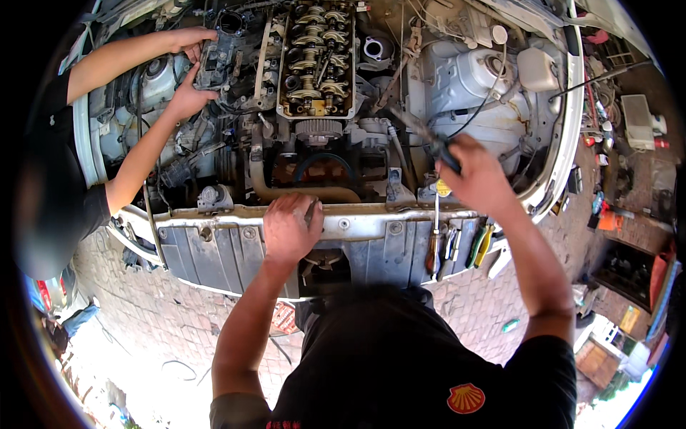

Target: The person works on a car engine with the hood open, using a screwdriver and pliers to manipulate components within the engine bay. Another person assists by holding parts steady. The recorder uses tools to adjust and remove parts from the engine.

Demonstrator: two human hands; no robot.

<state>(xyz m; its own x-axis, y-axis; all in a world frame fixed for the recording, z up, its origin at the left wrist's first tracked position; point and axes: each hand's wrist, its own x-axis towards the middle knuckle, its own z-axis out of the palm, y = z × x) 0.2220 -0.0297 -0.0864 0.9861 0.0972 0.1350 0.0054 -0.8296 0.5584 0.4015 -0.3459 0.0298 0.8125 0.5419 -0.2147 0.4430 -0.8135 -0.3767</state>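
My right hand (475, 175) is closed around the dark handle of a long tool (421, 132). Its blurred shaft slants up and left toward the engine, and the tip's kind is unclear. My left hand (289, 225) rests on the car's front crossbar (371, 218) with curled fingers. A small dark shape shows between its thumb and forefinger, too hidden to name. Beyond the bar lies the open engine (318, 64), its camshafts and rockers bare, with a toothed cam pulley (319, 131) at the near end. A brownish hose (307, 193) runs just behind my left hand.
At the left, another person's hands (191, 96) work on the engine's side. Screwdrivers and pliers (480, 247) hang along the bar's right part. A white reservoir (537, 70) sits at the bay's right. Tools and boxes (636, 121) lie on the brick paving at the right.
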